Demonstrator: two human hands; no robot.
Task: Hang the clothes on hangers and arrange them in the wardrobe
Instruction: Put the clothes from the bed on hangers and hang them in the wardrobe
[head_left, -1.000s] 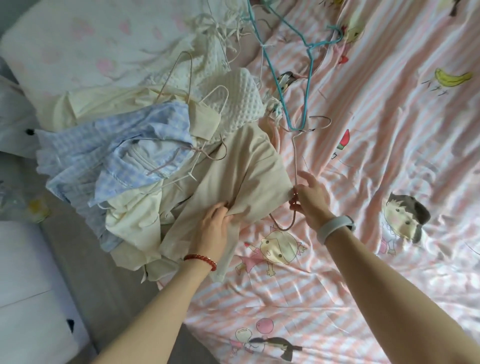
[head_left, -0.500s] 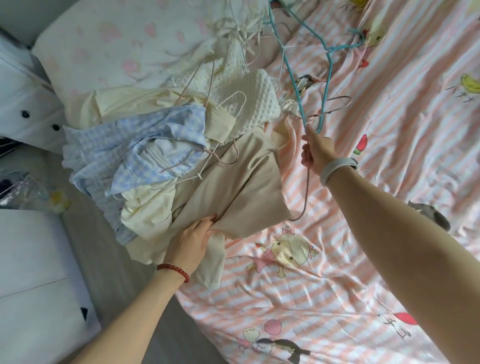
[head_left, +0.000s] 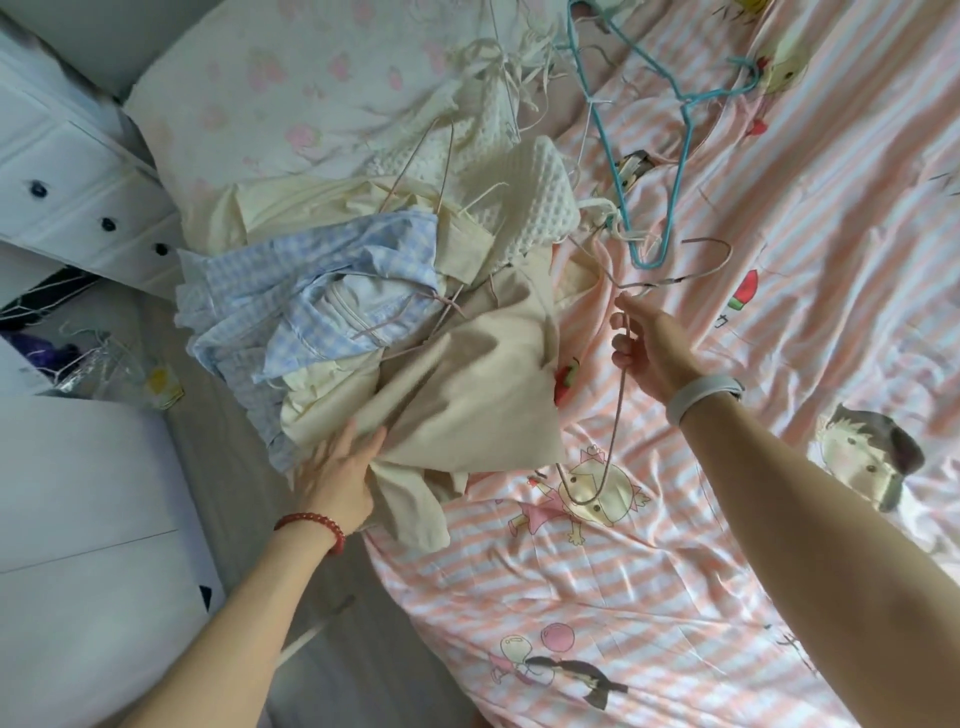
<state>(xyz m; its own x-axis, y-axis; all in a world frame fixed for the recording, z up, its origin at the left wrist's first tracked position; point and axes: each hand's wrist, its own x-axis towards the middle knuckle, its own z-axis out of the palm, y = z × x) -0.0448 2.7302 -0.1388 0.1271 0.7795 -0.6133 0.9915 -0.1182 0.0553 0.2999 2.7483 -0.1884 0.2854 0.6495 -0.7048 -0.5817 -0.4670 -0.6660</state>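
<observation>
Right hand extended, fingers curled round the pink hanger held above the striped sheet. Left hand laid flat, fingers straight, against the beige garment in the heap. Blue hanger lies beyond.

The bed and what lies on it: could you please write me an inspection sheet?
Surface: bed sheet, pink-striped, cartoon prints.
Job's things: beige garment atop clothes pile; pink hanger lifted; blue hanger lying farther back.
Clutter: white hangers tangled near pillow.
Grippers: left hand rests on the beige garment; right hand grips the pink hanger.
Cables: nothing seen.
Surroundings: white drawers at left.
</observation>
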